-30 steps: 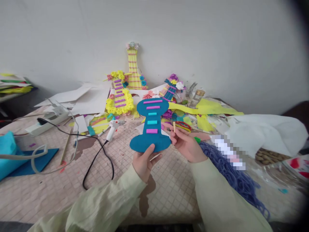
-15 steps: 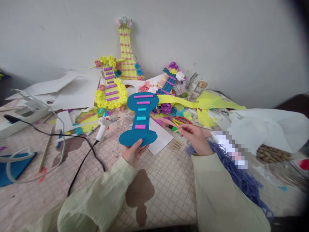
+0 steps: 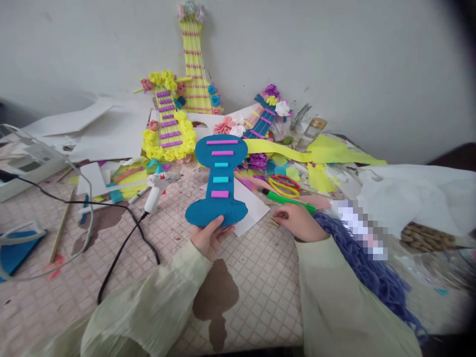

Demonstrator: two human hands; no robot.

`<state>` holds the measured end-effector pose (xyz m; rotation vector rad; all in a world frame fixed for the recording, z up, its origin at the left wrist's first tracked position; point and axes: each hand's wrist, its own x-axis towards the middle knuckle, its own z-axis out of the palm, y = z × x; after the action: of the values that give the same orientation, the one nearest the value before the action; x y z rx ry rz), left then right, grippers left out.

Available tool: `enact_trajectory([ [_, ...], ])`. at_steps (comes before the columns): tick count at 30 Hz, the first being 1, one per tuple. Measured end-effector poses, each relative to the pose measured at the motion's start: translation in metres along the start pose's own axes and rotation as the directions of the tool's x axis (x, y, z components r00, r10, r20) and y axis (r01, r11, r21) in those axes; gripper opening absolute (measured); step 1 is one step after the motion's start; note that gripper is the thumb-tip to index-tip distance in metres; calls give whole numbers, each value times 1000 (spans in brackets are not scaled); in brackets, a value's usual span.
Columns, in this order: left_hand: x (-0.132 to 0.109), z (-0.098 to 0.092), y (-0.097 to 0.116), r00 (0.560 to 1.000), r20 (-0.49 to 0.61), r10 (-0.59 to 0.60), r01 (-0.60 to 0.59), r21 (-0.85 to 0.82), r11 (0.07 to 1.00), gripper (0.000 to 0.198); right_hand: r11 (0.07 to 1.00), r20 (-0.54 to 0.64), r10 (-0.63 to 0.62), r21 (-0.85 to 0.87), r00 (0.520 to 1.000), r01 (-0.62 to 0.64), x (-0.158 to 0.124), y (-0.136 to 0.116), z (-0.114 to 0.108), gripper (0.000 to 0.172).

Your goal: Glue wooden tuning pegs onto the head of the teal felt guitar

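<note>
Pinching the blue cutout (image 3: 220, 172), the left hand (image 3: 208, 239) is closed; the right hand (image 3: 299, 220) curls by little wooden sticks (image 3: 271, 224), grip unclear.

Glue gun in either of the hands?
No: the glue gun is on the table, while the left hand holds the blue cutout and the right hand is at the small sticks.

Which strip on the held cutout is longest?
The top purple strip, highest on the blue cutout; the other two purple strips and both cyan strips are visibly shorter.
</note>
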<state>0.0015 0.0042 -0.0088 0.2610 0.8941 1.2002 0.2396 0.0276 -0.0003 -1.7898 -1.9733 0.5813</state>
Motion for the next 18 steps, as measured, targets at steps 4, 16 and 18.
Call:
enact_trajectory([
  [4, -3, 0, -1, 999, 32, 28, -29, 26, 999, 38, 1000, -20, -4, -5, 1000, 4, 1, 2, 1, 9],
  [16, -8, 2, -9, 990, 71, 125, -130, 74, 989, 43, 855, -209, -266, 399, 941, 331, -19, -67, 32, 13],
  [18, -9, 1, -11, 984, 78, 159, -165, 81, 983, 49, 862, -265, -270, 362, 926, 355, -20, -70, 37, 10],
])
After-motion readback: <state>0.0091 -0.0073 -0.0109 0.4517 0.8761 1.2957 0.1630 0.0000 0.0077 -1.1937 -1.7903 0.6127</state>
